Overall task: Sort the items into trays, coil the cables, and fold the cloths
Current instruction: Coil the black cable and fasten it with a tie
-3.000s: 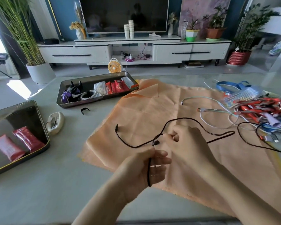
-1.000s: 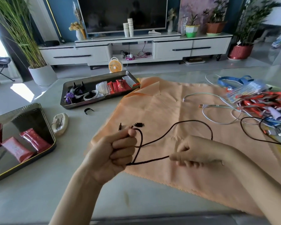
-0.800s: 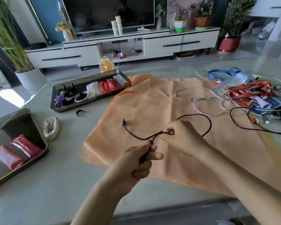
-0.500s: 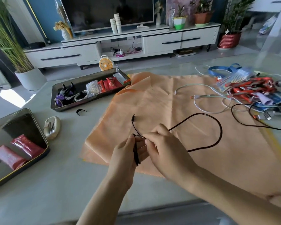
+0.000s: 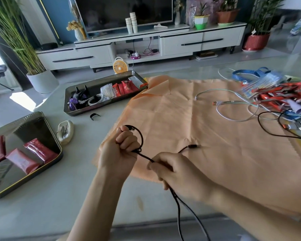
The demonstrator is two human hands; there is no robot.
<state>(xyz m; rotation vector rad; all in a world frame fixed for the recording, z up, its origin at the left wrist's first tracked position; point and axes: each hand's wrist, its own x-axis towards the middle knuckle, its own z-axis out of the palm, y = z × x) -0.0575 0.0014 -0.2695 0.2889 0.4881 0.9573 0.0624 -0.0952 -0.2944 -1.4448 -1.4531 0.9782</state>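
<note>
My left hand [image 5: 119, 153] grips a thin black cable [image 5: 141, 140], with a small loop curving out above my fist. My right hand [image 5: 170, 173] pinches the same cable a little to the right; one plug end pokes out past it and long strands hang down over the table's front edge. Both hands hover over the near left corner of the spread orange cloth [image 5: 207, 129]. A far tray [image 5: 101, 93] holds clips, a coiled white cable, cotton swabs and red packets. The near left tray [image 5: 42, 117] holds red packets.
A heap of red and blue items [image 5: 281, 96] lies at the cloth's right edge with a white cable [image 5: 233, 110] and another black cable [image 5: 271, 131]. A white clip [image 5: 65, 132] and a small black clip [image 5: 95, 116] lie between the trays. Beyond the table stands a TV cabinet.
The big cable loop lying on the cloth is gone; my right hand has drawn the cable toward me, so strands now hang over the table edge, and a small loop sits at my left fist.
</note>
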